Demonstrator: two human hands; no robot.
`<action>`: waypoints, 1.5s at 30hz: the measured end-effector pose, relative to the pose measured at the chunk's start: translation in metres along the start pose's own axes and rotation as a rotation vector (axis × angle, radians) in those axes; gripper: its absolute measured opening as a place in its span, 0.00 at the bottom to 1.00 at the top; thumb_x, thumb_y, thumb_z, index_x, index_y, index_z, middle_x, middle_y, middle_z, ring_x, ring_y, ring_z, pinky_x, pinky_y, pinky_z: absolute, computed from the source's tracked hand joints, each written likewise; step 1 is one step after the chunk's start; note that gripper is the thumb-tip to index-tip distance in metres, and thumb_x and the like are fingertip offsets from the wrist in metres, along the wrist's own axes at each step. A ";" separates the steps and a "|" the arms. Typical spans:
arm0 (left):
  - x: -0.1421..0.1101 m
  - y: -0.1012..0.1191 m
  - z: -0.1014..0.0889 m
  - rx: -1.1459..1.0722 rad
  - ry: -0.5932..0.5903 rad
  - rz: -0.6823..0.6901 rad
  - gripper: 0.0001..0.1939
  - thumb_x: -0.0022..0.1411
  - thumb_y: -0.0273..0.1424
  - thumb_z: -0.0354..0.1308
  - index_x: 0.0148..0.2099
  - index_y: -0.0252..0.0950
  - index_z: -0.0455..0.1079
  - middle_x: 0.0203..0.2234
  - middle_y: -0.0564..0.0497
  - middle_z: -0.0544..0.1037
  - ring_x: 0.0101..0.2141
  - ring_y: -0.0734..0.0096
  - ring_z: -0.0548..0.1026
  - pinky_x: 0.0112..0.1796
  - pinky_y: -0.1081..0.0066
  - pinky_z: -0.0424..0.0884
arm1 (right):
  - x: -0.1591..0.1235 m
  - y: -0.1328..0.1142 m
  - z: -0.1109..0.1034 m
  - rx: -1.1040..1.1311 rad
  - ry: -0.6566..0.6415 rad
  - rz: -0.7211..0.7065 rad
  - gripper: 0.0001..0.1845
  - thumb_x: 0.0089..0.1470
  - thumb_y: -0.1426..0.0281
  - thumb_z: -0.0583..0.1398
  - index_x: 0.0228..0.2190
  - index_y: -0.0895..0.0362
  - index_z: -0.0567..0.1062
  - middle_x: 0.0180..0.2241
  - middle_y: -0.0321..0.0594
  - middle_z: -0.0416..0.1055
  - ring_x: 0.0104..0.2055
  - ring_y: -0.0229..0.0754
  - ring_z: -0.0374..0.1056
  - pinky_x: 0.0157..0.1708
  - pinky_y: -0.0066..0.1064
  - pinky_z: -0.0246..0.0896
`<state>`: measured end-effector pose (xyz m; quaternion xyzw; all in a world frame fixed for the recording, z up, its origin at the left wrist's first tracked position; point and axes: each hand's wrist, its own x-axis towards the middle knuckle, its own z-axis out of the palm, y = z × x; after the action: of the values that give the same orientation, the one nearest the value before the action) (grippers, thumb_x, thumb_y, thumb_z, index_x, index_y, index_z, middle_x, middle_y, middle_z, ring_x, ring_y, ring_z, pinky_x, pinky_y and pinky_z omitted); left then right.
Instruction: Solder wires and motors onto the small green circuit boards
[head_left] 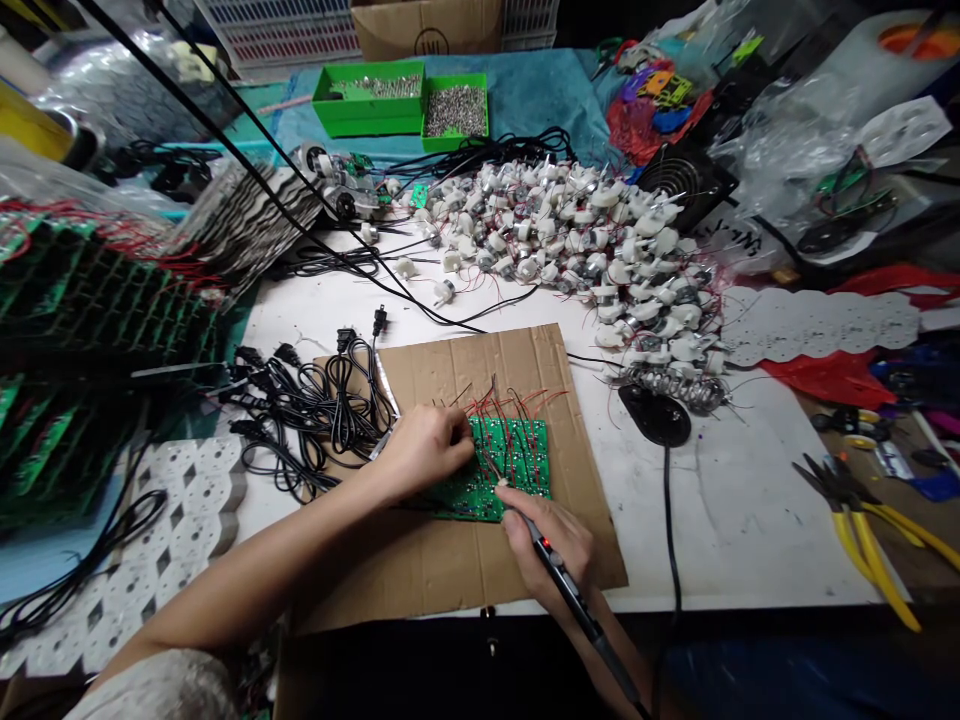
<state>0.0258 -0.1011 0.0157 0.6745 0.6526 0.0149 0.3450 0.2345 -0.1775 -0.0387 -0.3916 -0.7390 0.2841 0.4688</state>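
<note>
A green circuit board panel point(537, 452) with red and black wires standing up from it lies on a sheet of brown cardboard point(480, 360). My right hand point(551, 550) grips a black soldering iron point(574, 592) like a pen, a small red light glowing on its body. Its tip points at the middle of the board, among the wires. Over the board's left part, my left hand point(427, 450) is closed with the fingers curled under. Whatever those fingers pinch is hidden behind the knuckles.
Black plug cords point(330, 400) lie coiled left of the cardboard. A heap of small white motors point(570, 235) covers the back. Green bins of metal parts point(454, 112) stand behind. Stacked circuit boards point(82, 290) rise at left; yellow-handled pliers point(862, 535) lie right.
</note>
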 end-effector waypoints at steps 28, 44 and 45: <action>0.004 -0.005 0.000 -0.055 -0.007 0.040 0.08 0.57 0.32 0.54 0.33 0.36 0.74 0.23 0.51 0.76 0.25 0.71 0.70 0.29 0.71 0.59 | -0.003 0.003 0.005 -0.072 0.017 0.015 0.16 0.66 0.75 0.59 0.53 0.56 0.77 0.44 0.43 0.82 0.39 0.42 0.81 0.44 0.29 0.80; 0.005 -0.003 -0.002 -0.038 -0.025 0.028 0.06 0.57 0.29 0.57 0.32 0.35 0.75 0.23 0.52 0.76 0.25 0.72 0.70 0.29 0.72 0.59 | -0.016 -0.003 -0.004 -0.036 0.136 0.206 0.13 0.67 0.71 0.61 0.51 0.53 0.79 0.39 0.39 0.83 0.30 0.41 0.81 0.41 0.32 0.82; 0.005 -0.003 -0.002 -0.037 -0.025 0.026 0.06 0.57 0.29 0.57 0.32 0.35 0.75 0.24 0.52 0.76 0.25 0.72 0.70 0.29 0.72 0.60 | -0.016 -0.004 -0.004 -0.035 0.140 0.207 0.13 0.67 0.71 0.61 0.51 0.53 0.79 0.39 0.39 0.83 0.30 0.41 0.81 0.41 0.32 0.82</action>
<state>0.0234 -0.0956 0.0136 0.6767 0.6388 0.0231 0.3654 0.2409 -0.1929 -0.0421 -0.4928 -0.6651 0.2900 0.4802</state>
